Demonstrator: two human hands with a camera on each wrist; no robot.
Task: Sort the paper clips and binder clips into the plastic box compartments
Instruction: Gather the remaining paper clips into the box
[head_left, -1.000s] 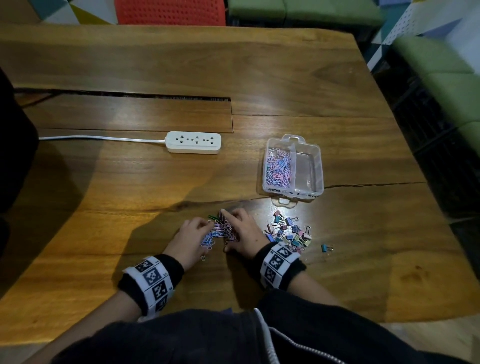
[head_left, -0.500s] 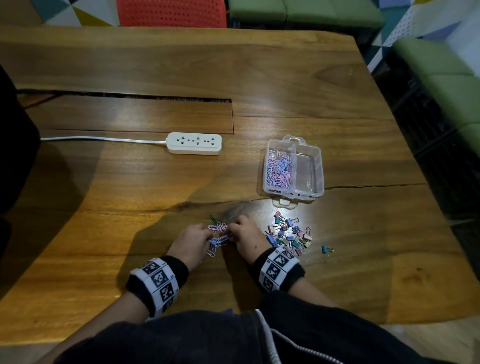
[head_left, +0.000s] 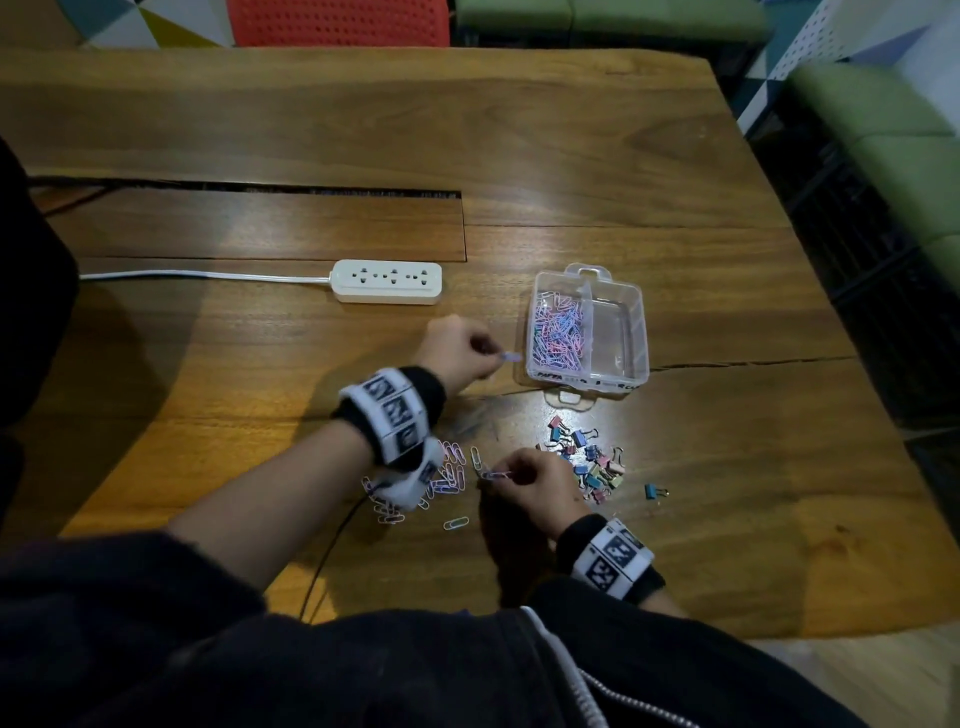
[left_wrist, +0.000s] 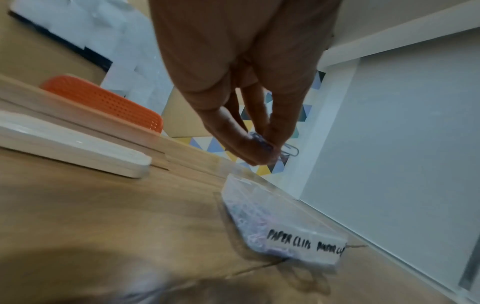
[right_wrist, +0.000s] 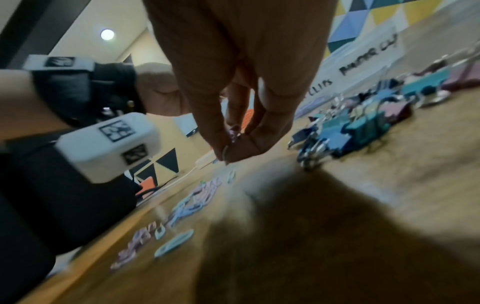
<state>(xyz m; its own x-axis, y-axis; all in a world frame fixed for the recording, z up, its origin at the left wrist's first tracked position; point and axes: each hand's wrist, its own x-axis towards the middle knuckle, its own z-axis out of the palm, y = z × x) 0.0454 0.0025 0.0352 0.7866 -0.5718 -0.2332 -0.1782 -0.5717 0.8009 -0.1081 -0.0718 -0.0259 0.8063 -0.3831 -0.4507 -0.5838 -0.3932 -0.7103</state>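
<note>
Left hand (head_left: 457, 353) raised over the wooden counter (head_left: 260, 130), just left of the clear plastic box (head_left: 641, 332). Grip: thumb and fingertips (left_wrist: 275, 135) pinching a small bunch of paper clips (head_left: 511, 357); one silver-looking loop hangs free below the fingers in the left wrist view.

Right hand (head_left: 530, 480) low over the counter, grip pinched on a pink paper clip (head_left: 496, 474) at the near edge of the loose clip scatter (head_left: 447, 478).

Box is two-compartment, with handwritten labels on its near wall. Left compartment holds a heap of pink, blue and purple paper clips (head_left: 558, 332); right compartment looks bare of clips.

Binder clips (head_left: 589, 462), mixed blue, teal and pink, lie in a pile in front of the box, just right of the right hand. One blue binder clip (head_left: 653, 491) sits apart to the right.

White power strip (head_left: 387, 280) with its cord lies left of the box.
</note>
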